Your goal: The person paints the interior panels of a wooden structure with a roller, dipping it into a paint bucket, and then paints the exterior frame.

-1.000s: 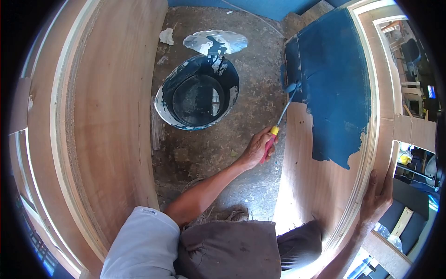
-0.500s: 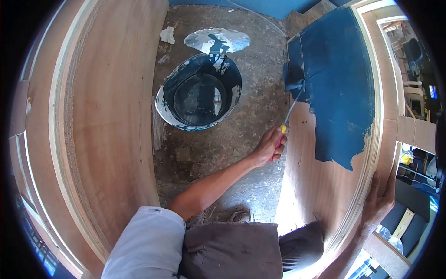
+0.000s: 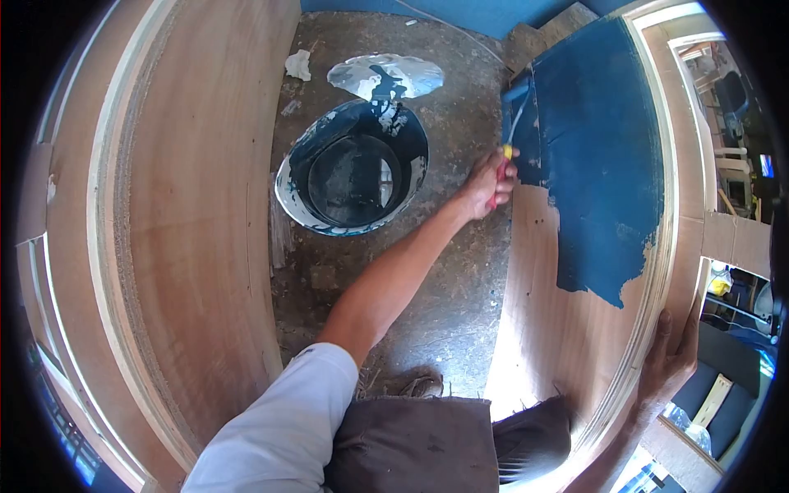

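My left hand (image 3: 491, 182) is closed around the red-and-yellow handle of a paint roller (image 3: 517, 123). The roller's thin metal rod points up and to the right. Its blue-coated head, hard to tell from the paint, is at the far inner edge of a wooden panel (image 3: 546, 329). Dark blue paint (image 3: 604, 164) covers the panel's far part with a ragged near border; bare wood shows closer to me. On the panel's outer wooden rim rests my right hand (image 3: 670, 366), thumb apart from the fingers, part of them hidden.
A paint-smeared oval bucket (image 3: 353, 181) stands on the stained floor (image 3: 394, 320), dark paint inside. Beyond it lies a whitish, paint-marked lid (image 3: 386, 76). A tall wooden panel (image 3: 193, 214) bounds the left side. A cable (image 3: 456, 31) crosses the floor near the blue wall (image 3: 345, 5).
My left hand has moved forward, carrying the roller toward the panel's far end. More of the left forearm reaches out over the floor. My right hand has stayed on the rim.
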`<action>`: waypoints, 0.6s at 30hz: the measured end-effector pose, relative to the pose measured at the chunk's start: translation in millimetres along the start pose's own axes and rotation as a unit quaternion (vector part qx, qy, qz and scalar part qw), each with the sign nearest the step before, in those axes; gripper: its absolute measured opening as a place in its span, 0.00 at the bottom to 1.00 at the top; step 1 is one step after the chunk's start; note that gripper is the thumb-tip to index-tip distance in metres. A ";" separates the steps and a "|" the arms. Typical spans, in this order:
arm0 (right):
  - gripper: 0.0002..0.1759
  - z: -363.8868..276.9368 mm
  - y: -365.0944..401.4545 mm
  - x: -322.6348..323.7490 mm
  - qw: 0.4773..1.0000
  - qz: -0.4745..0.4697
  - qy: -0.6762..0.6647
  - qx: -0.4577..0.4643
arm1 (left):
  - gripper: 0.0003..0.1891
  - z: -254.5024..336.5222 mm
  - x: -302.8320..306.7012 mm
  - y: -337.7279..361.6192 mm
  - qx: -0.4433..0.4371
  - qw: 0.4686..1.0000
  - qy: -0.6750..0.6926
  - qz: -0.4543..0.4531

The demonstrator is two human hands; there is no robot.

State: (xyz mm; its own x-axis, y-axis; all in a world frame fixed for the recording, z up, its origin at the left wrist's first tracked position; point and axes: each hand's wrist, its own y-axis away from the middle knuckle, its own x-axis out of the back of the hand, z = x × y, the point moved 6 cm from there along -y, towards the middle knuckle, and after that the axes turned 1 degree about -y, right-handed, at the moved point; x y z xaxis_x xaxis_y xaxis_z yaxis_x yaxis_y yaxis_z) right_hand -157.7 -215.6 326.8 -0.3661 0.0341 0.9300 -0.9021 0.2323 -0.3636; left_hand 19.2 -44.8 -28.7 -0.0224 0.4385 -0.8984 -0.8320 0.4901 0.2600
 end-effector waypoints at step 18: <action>0.35 4.4 0.2 -0.8 1.000 0.010 0.009 -0.001 | 0.26 6.2 16.4 1.3 0.030 0.994 -0.103 0.009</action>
State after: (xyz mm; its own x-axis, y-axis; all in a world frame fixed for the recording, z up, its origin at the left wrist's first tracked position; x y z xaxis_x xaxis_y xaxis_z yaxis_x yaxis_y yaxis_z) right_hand -158.5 -219.9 325.8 -0.3804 0.0554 0.9231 -0.8941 0.2329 -0.3825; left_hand 21.2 -32.3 -40.9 0.0828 0.5891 -0.8038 -0.7978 0.5225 0.3008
